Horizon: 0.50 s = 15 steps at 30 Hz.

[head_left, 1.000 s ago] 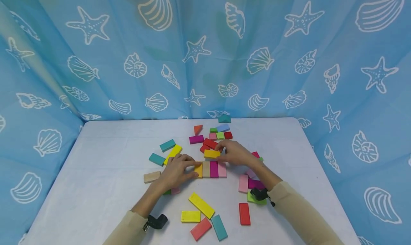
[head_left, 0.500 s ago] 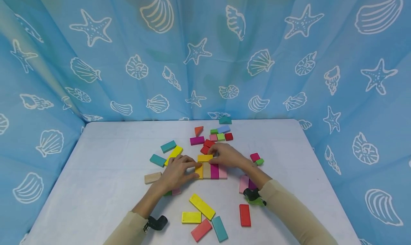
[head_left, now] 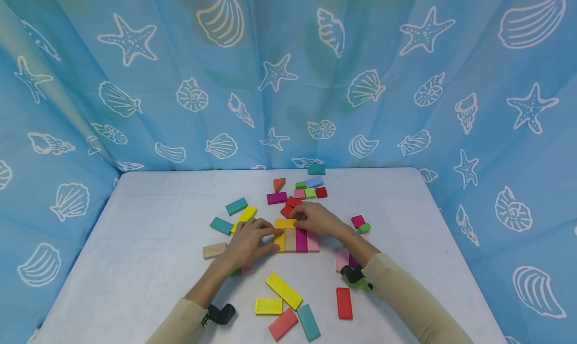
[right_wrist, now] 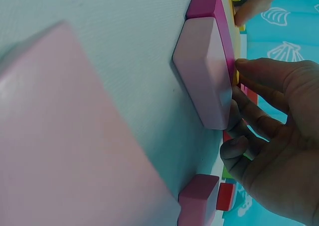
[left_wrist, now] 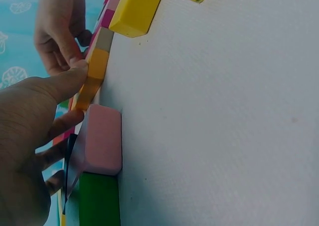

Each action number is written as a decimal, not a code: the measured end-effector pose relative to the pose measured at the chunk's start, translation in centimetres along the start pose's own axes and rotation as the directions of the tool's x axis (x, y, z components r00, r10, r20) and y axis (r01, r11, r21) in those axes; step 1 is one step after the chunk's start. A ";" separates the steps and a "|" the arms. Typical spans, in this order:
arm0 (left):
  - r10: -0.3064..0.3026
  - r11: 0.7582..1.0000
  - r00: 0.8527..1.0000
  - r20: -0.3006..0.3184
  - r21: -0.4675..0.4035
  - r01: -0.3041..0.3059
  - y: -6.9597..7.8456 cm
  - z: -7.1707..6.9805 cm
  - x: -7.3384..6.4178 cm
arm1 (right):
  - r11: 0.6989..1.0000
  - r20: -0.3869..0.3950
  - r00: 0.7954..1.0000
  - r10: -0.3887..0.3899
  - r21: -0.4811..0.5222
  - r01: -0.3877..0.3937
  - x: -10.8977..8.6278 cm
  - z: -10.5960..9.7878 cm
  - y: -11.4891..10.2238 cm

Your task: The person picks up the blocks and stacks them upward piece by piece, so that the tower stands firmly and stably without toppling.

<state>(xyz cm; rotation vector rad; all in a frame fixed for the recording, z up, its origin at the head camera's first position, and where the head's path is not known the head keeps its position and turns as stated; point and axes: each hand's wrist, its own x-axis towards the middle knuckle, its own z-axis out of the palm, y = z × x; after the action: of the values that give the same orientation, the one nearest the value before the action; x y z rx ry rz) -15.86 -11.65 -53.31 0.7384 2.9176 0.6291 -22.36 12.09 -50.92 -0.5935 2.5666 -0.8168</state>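
In the head view a row of blocks lies side by side: an orange block (head_left: 280, 242), a plain wooden block (head_left: 290, 241), a magenta block (head_left: 301, 241) and a pink block (head_left: 313, 243). My left hand (head_left: 249, 240) pinches the orange end block between thumb and index finger. Crosswise along the row's far side lies a yellow-orange block (head_left: 283, 223); my right hand (head_left: 319, 219) pinches its right end, partly hiding it. The left wrist view shows the left thumb against the orange block (left_wrist: 98, 65). In the right wrist view the right thumb is beside the magenta block (right_wrist: 205, 5).
Loose blocks surround the row: yellow (head_left: 284, 290), coral (head_left: 283, 324), teal (head_left: 308, 322) and red (head_left: 344, 303) ones nearer the body. Others lie behind, including a purple block (head_left: 277, 198) and an orange triangle (head_left: 279, 184). A blue shell-print curtain (head_left: 293, 108) borders the white table (head_left: 158, 214).
My right hand has moved left with the yellow-orange block and brought it down against the far side of the row. The left hand has stayed at the orange end block.
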 end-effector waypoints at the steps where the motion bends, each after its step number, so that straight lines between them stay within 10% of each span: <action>1: -0.003 1.000 1.000 0.001 0.001 0.003 0.0 0.0 0.0 | 1.000 0.003 1.000 -0.002 0.003 0.002 0.0 0.0 0.0; 15: -0.001 1.000 1.000 -0.003 -0.014 0.001 0.1 0.0 -0.1 | 1.000 0.004 1.000 -0.012 0.011 0.012 0.0 0.0 0.0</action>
<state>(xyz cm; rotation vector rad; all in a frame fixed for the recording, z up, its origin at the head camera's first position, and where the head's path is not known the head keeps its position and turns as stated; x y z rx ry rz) -15.72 -11.64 -53.27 0.7356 2.9134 0.6506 -22.34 12.07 -50.89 -0.6077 2.5557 -0.8318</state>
